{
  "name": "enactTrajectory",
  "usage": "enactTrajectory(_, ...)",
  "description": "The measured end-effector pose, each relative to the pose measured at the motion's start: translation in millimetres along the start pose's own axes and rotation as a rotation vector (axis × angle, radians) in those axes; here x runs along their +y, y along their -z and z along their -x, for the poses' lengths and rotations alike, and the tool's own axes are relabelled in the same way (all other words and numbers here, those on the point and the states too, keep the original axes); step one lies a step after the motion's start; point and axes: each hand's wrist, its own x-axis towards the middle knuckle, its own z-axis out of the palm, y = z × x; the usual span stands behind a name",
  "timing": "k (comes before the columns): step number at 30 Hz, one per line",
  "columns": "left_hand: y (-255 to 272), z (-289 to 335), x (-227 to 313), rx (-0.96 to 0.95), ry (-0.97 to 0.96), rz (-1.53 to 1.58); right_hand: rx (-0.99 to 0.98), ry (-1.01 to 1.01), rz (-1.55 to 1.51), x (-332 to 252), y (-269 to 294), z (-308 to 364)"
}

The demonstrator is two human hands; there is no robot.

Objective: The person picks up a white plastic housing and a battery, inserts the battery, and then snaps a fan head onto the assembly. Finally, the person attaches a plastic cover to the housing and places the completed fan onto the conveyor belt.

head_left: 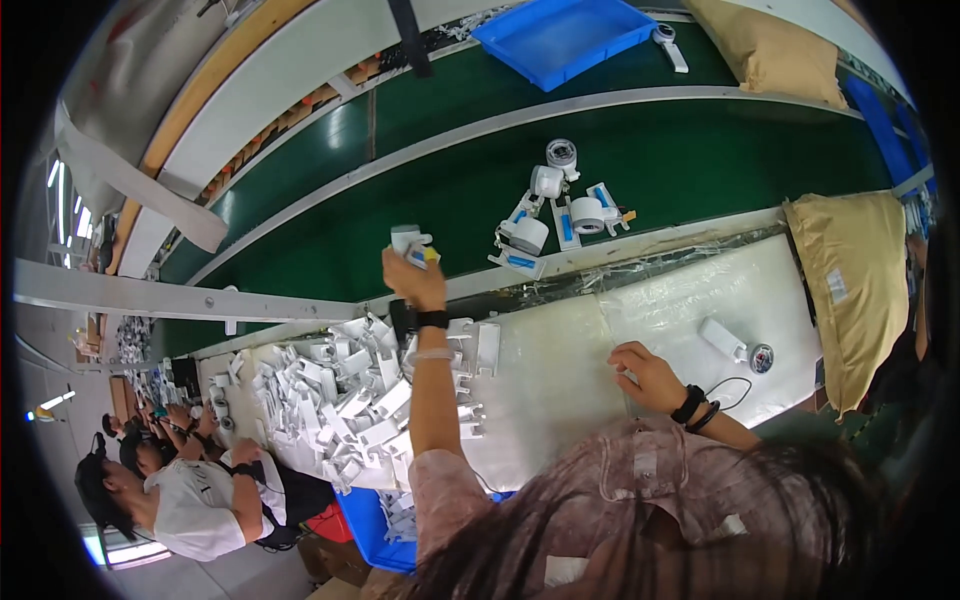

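My left hand (415, 282) reaches over the near edge of the green conveyor belt. Its fingers are closed round a small white round-headed device (405, 238), and a bit of yellow shows beside it. My right hand (652, 380) hovers over or rests on the plastic-covered worktop, fingers loosely bent and apart, holding nothing. To its right lies a white device with a handle and a dark round face (740, 345). On the belt sits a cluster of similar white round-headed devices (586, 215), several with blue inserts showing in their opened handles.
A large heap of white plastic casings (345, 390) covers the left worktop, beside a metal rail (190, 292). Below it stands a blue bin (365, 530). A blue tray (565, 40) is at the back. Tan sacks (850, 290) hang at right. Other people (195, 500) work at left.
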Motion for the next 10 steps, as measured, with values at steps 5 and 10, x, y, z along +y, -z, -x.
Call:
enactTrajectory(5,-46,60,27,-0.316,-0.046,0.209,-0.055,-0.003,0.003,0,-4,-9)
enactTrajectory(10,-83,69,25,-0.572,0.059,0.277,-0.184,-0.009,0.083,7,-6,-12)
